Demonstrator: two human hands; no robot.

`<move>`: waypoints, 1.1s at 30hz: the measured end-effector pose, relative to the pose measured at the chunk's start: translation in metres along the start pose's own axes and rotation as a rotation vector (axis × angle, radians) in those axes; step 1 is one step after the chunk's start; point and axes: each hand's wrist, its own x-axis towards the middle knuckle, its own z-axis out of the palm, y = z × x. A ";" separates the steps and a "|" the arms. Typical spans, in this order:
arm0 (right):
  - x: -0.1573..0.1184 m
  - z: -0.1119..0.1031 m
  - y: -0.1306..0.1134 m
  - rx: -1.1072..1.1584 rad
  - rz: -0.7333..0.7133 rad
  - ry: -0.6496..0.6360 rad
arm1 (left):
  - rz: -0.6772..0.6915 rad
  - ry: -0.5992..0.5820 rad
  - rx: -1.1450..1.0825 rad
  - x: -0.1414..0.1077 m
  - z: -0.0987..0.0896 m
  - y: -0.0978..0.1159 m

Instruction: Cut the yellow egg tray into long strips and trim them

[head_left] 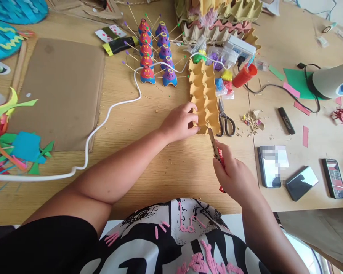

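A yellow egg carton [201,91] with two rows of cups lies lengthwise on the wooden table. My left hand [180,122] grips its near left edge, the fingertips bent over into the cups. In my right hand [234,169] is a red-handled utility knife [217,150], held in a closed grip. Its blade tip meets the near end of the carton, at the ridge between the two rows. Black-handled scissors [226,121] lie just right of the carton, partly hidden beside it.
Red figures [146,61] and purple figures [166,57] stand in two rows at the back. A white cord [111,108] crosses the table. Brown cardboard [57,95] lies left; a red cup [245,75], a glue gun-like white device [328,82] and phones [334,179] are right.
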 end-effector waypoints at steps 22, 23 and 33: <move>0.018 -0.018 0.014 0.290 0.031 0.051 | -0.002 0.005 0.005 0.000 -0.001 0.003; 0.025 -0.020 0.020 0.309 0.040 0.111 | 0.004 0.010 0.002 0.000 -0.001 0.003; 0.100 -0.005 0.045 0.123 0.173 0.364 | 0.094 0.039 -0.066 0.000 -0.003 -0.001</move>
